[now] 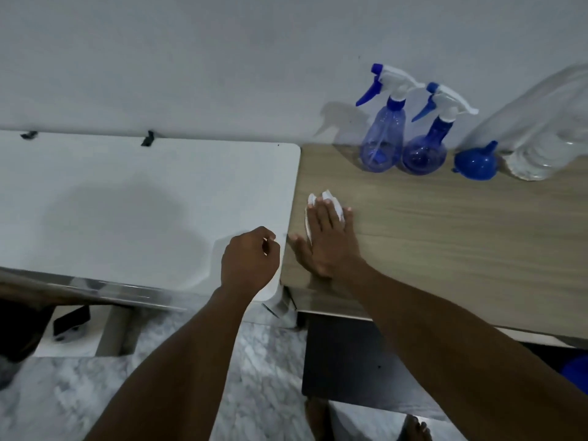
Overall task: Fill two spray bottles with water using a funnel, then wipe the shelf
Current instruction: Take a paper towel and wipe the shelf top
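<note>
At far left, a white table runs along the wall; two black clips sit on its rear edge. Its right edge lies beside a wood-grain shelf.

The left hand is over the front right corner of the white table. Fingers are curled into a loose fist, knuckles up, with the thumb against the index finger. It holds nothing visible. The forearm extends down toward the bottom of the frame.

Just right of it, across the seam, the right hand lies flat, palm down, on the shelf near its left edge. Fingers are extended and spread, pointing toward the wall; the thumb points left toward the seam. Under the palm and fingers is a white cloth, pressed against the shelf. Its crumpled edge shows beyond the fingertips and along the hand's left side. The hand presses the cloth without closing around it. The forearm runs diagonally to the lower right.

Farther right, well apart from both hands, two blue spray bottles stand upright against the wall, side by side and touching or nearly so, trigger heads fitted. Next comes a blue funnel, lying on the shelf. At far right, a clear bottle leans out of frame.
</note>
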